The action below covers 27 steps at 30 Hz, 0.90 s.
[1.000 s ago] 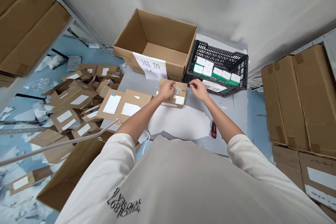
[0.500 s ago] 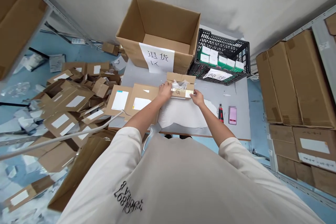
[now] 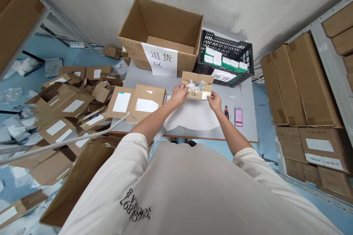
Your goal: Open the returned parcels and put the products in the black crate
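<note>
Small open carton (image 3: 197, 91), white wrapping (image 3: 196, 85) inside, sits on the bench (image 3: 246, 130) with a narrow grip closed on each front corner (left hand (image 3: 178, 94), right hand (image 3: 214, 101)). Better to keep it flat and press evenly; large labelled carton (image 3: 162, 40) and black crate (image 3: 228, 46) stand just behind.

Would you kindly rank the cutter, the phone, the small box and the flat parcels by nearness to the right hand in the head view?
1. small box, held by the right hand.
2. cutter, just to its right.
3. phone, beyond the cutter.
4. flat parcels, far left.
</note>
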Each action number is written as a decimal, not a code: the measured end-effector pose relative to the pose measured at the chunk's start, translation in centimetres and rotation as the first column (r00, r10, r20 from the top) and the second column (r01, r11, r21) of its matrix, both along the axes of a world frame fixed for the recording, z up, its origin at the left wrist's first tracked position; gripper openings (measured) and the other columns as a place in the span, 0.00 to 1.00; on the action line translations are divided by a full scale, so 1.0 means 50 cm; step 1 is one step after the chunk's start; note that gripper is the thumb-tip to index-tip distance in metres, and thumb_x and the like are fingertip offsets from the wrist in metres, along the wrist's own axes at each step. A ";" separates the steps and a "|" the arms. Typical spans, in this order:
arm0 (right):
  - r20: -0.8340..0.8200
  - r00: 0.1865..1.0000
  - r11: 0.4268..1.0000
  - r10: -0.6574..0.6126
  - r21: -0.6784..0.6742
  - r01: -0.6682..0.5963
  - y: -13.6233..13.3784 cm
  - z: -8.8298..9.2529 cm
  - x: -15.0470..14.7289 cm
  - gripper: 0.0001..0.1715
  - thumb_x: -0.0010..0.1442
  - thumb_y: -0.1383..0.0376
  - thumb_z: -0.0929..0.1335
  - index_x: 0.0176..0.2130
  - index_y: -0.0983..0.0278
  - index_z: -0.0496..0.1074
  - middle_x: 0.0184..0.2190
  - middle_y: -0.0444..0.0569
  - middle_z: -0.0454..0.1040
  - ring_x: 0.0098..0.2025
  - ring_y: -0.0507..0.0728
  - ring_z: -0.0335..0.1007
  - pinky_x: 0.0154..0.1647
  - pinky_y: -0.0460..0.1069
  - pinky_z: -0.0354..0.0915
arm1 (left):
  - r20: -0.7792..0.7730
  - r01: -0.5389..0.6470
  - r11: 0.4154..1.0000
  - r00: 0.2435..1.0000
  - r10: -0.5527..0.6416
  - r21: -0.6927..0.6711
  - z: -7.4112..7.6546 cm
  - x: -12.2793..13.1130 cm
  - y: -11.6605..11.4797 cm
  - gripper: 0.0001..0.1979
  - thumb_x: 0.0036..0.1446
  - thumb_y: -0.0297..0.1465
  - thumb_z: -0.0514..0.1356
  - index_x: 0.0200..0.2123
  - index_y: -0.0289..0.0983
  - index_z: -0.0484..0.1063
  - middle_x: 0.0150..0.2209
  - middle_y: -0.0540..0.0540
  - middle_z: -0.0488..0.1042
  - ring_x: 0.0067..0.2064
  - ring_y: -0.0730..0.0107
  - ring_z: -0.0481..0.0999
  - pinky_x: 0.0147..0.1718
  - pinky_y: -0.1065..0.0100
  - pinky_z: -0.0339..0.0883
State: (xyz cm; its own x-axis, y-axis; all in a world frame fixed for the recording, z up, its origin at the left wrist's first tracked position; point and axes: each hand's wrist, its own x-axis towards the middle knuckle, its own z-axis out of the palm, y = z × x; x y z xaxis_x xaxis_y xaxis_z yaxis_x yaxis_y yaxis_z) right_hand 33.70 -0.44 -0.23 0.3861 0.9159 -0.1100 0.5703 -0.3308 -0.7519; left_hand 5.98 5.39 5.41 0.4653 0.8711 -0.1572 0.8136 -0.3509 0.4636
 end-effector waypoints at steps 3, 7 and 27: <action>0.059 0.998 0.997 0.035 0.072 -0.040 0.006 0.038 0.016 0.35 0.64 0.50 0.70 0.64 0.66 0.80 0.57 0.63 0.84 0.46 0.66 0.86 0.65 0.67 0.80 | 0.037 -0.045 0.998 0.998 0.044 0.033 0.032 0.012 -0.010 0.21 0.66 0.26 0.61 0.61 0.42 0.77 0.70 0.32 0.70 0.71 0.33 0.68 0.71 0.37 0.63; 0.100 0.983 0.970 0.156 0.172 -0.171 0.027 0.075 0.011 0.40 0.68 0.51 0.68 0.72 0.64 0.74 0.59 0.64 0.82 0.49 0.68 0.84 0.62 0.67 0.81 | 0.091 -0.153 0.982 0.985 0.143 0.112 0.069 0.005 -0.029 0.21 0.67 0.26 0.61 0.61 0.42 0.78 0.72 0.32 0.69 0.72 0.32 0.67 0.71 0.35 0.63; 0.132 0.798 0.737 0.589 0.318 -0.596 0.110 0.210 -0.477 0.37 0.72 0.54 0.63 0.74 0.62 0.72 0.62 0.62 0.85 0.52 0.68 0.86 0.64 0.64 0.79 | 0.257 -0.612 0.741 0.790 0.557 0.276 0.156 -0.423 -0.200 0.25 0.70 0.28 0.58 0.68 0.40 0.73 0.76 0.31 0.66 0.80 0.36 0.60 0.78 0.37 0.61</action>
State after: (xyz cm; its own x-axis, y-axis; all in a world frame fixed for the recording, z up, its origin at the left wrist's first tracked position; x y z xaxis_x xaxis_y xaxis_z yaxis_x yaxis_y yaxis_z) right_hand 9.85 5.05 10.26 -0.2483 0.9389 0.2385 0.5843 0.3415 -0.7362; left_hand -15.19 -4.60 13.21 -0.1602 0.9635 0.2146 0.8402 0.0190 0.5419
